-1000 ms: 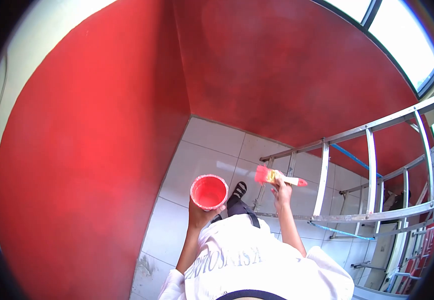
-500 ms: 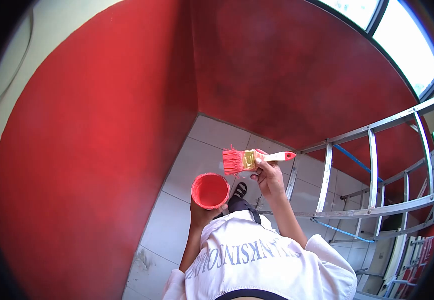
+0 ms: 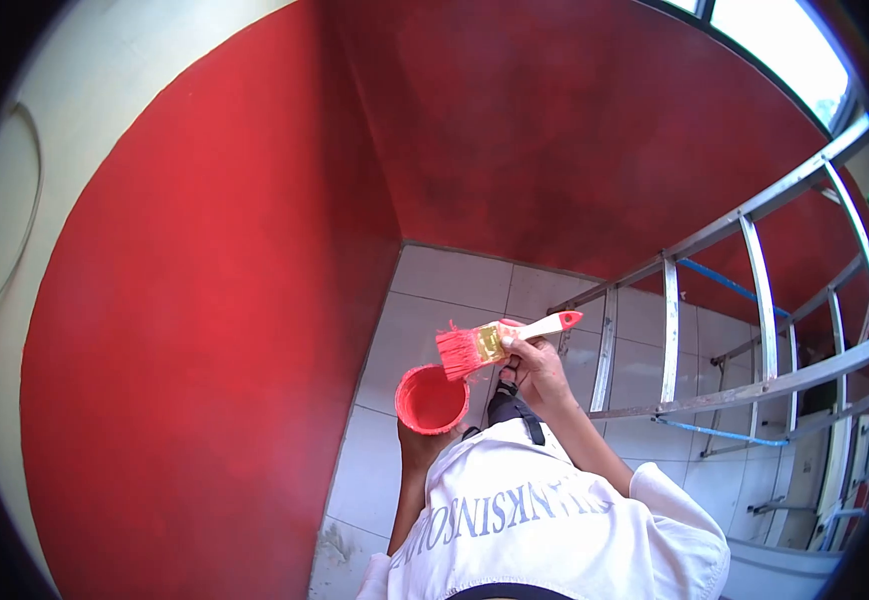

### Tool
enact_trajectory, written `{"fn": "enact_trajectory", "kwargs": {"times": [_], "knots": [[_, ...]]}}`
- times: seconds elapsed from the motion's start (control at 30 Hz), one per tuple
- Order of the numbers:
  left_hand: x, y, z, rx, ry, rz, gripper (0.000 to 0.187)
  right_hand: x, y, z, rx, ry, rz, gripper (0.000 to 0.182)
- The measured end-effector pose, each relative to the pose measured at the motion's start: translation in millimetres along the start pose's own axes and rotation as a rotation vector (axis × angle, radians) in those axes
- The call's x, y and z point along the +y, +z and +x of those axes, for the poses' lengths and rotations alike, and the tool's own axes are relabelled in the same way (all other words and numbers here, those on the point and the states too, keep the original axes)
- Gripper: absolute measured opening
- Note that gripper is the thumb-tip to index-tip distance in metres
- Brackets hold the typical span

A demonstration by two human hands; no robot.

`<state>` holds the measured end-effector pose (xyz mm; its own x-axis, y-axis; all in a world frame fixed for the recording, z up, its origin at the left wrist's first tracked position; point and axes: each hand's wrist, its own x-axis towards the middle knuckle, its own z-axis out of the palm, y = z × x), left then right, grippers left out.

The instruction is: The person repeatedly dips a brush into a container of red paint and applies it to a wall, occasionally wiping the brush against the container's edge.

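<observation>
My left hand (image 3: 420, 446) is wrapped round the underside of a cup of red paint (image 3: 432, 402), whose open top faces me; most of its fingers are hidden behind the cup. In my right hand (image 3: 537, 370) is a flat paintbrush (image 3: 494, 342), pinched near its metal band. The brush's bristles (image 3: 459, 352) are coated in red paint and point left, just above the cup's rim. Its pale handle with a red tip sticks out to the right.
Red painted walls (image 3: 204, 300) meet in a corner ahead, above a white tiled floor (image 3: 444, 280). An aluminium ladder (image 3: 669, 330) stands close on my right. A cable (image 3: 32, 210) hangs on the cream wall at far left. Windows (image 3: 784, 50) are at upper right.
My right hand has brought the paintbrush lower and closer to the cup, with the bristles tilting down. The whole view has shifted slightly.
</observation>
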<state>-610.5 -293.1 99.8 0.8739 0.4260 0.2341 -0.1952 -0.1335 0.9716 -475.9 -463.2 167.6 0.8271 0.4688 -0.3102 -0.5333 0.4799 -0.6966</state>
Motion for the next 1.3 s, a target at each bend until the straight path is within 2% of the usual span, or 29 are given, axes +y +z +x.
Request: {"fn": "enact_trajectory", "kwargs": {"times": [0.27, 0.47, 0.67, 0.7, 0.8, 0.93, 1.17, 1.23, 1.3], "knots": [[-14, -5, -1, -0.098, -0.063, -0.092, 0.087, -2, 0, -2, 0.103, 0.017, -0.037, 0.037], [-20, -4, 2, -0.098, -0.056, -0.047, 0.082, 1, -7, 1, 0.071, -0.006, -0.037, 0.039], [9, 6, 11, -0.126, -0.047, -0.017, 0.082, 6, -19, 4, 0.086, 0.012, -0.031, 0.042], [15, 7, 10, -0.138, -0.101, -0.028, 0.083, 7, -21, 6, 0.089, 0.014, -0.031, 0.043], [24, 17, 6, -0.043, -0.09, -0.086, 0.084, 6, -18, 10, 0.068, 0.029, -0.019, 0.041], [14, 13, 7, -0.069, -0.108, -0.001, 0.084, 5, -20, 18, 0.016, 0.044, -0.015, 0.04], [8, 12, 12, -0.051, -0.1, -0.048, 0.084, 5, -19, 31, -0.018, 0.053, -0.008, 0.037], [12, 14, 14, -0.057, -0.163, -0.077, 0.085, 0, -14, 31, -0.004, 0.036, -0.008, 0.038], [14, 14, 17, -0.032, -0.115, -0.029, 0.085, -6, -9, 32, -0.02, -0.02, -0.027, 0.041]]}}
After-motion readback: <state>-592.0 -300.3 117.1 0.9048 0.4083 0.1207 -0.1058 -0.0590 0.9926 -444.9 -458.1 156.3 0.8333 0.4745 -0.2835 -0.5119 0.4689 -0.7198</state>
